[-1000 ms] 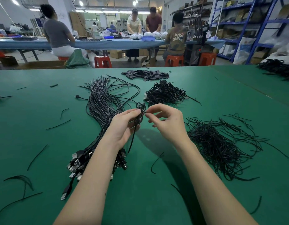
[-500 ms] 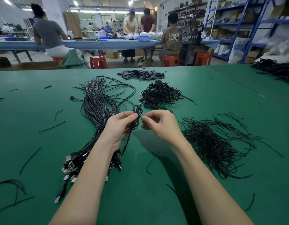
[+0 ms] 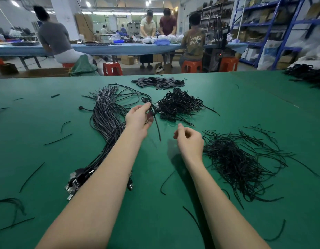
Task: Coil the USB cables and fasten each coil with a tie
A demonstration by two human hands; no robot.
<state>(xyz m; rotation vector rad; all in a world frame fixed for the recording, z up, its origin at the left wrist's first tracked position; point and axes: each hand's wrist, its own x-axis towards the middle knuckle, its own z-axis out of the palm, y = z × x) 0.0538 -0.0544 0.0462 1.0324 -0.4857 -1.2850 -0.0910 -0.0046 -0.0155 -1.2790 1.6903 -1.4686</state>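
Left hand (image 3: pixel 138 118) pinches a small black coiled USB cable (image 3: pixel 150 106) with its tie tail hanging; right hand (image 3: pixel 189 141) hovers nearby, fingers loosely curled, holding nothing. Fastening looks finished, so next comes dropping this coil on the finished black heap (image 3: pixel 179 105) just beyond the left hand, then drawing a fresh cable from the long grey-black bundle (image 3: pixel 107 112) to its left.

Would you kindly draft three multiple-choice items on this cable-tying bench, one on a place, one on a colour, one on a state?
1. Where is the pile of loose ties?
A. just right of the right hand
B. under the left forearm
C. on a stool

2. What colour is the table?
A. blue
B. green
C. white

3. What is the left hand doing?
A. resting flat
B. pinching a coiled cable
C. holding scissors

Answers: 1 A, the ties lie beside that hand. 2 B, the top is plainly green. 3 B, its fingers close on the coil.
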